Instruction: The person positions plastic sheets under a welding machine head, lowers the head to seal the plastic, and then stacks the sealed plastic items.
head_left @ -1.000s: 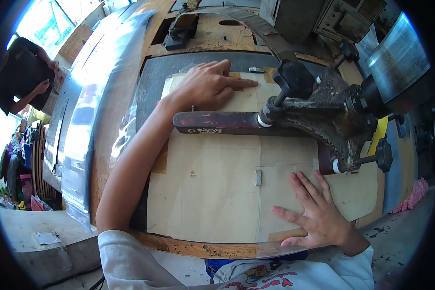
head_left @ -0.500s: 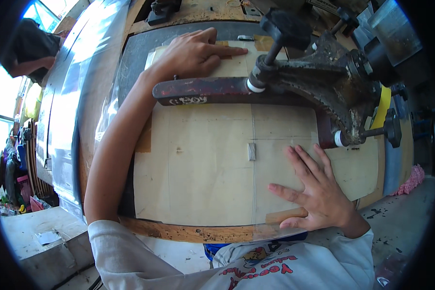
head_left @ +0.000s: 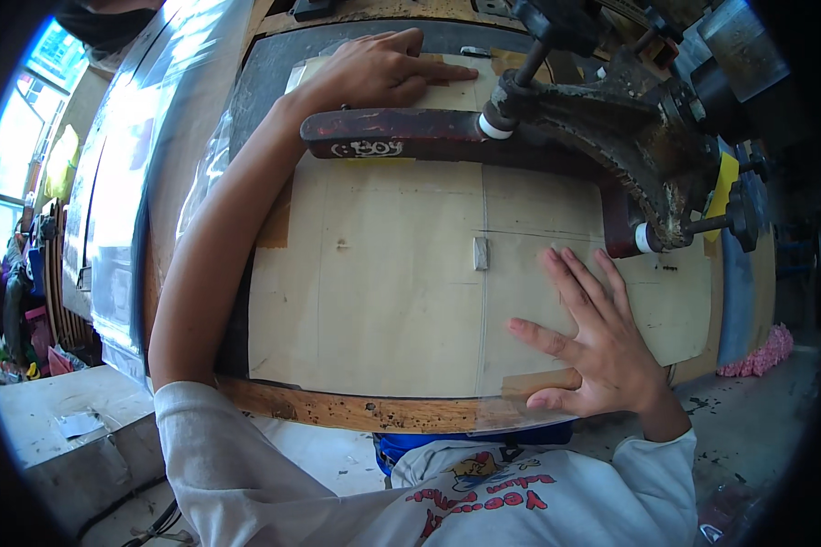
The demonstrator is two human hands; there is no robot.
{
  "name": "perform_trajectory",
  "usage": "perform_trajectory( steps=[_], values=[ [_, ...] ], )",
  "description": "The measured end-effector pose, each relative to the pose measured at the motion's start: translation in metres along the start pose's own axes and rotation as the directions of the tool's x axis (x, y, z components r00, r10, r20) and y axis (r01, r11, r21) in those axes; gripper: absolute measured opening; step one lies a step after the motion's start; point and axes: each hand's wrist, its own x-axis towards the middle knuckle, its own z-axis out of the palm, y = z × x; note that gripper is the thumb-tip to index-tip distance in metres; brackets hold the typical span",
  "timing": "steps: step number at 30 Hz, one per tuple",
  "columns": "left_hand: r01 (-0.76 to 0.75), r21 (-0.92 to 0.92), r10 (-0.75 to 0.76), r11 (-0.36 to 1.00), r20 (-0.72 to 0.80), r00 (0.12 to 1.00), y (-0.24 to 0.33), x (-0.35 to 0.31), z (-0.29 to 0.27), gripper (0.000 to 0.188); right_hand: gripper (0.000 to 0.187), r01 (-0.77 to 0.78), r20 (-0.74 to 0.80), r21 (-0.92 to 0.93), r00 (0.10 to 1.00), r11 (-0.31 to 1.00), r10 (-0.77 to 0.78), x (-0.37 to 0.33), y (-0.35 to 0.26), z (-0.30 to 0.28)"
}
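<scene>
A large cream sheet [head_left: 383, 301] with thin ruled lines lies on a dark, wood-edged board. My left hand [head_left: 379, 71] rests on the sheet's far part, its index finger stretched to the right and the other fingers partly bent. That fingertip lies just short of a small silvery piece [head_left: 475, 52]. On the near right, my right hand [head_left: 602, 337] lies flat with fingers spread, next to a strip of brown tape [head_left: 538, 383]. Another small silvery rectangle [head_left: 481, 253] sits on a ruled line. Between my hands, a dark red metal bar [head_left: 392, 134] spans the sheet; neither hand grips anything.
A heavy metal bracket [head_left: 611, 118] with black screw knobs [head_left: 743, 217] stands over the right side. Clear plastic sheeting [head_left: 123, 228] covers a surface at left. Beyond it is part of another person [head_left: 109, 32]. Pink fluffy material [head_left: 759, 354] lies at right.
The whole view has shifted, so the sheet, bar and bracket appear higher in the picture. Both hands keep about the same places and finger shapes on the sheet.
</scene>
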Motion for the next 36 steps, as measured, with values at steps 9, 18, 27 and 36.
perform_trajectory(
  steps=[9, 18, 27, 36],
  values=[
    [0.072, -0.363, -0.139, 0.929, -0.16, 0.977, -0.013, -0.001, -0.017, 0.043, 0.035, 0.329, -0.299, 0.094, 0.909, 0.94, -0.289, -0.016, 0.006, 0.012],
    [0.232, -0.373, -0.182, 0.899, 0.163, 0.97, -0.03, -0.015, -0.107, 0.034, 0.024, 0.263, -0.41, 0.176, 0.896, 0.949, -0.172, -0.07, -0.016, 0.026],
    [0.016, -0.161, -0.009, 0.987, 0.044, 0.999, 0.001, -0.01, -0.047, 0.048, 0.012, 0.065, -0.572, 0.349, 0.805, 0.935, 0.158, -0.093, -0.019, 0.042],
    [-0.121, -0.043, 0.119, 0.992, -0.027, 0.992, -0.007, 0.02, -0.007, 0.047, 0.017, -0.024, -0.649, 0.345, 0.715, 0.938, 0.258, -0.08, -0.022, 0.05]
  ],
)
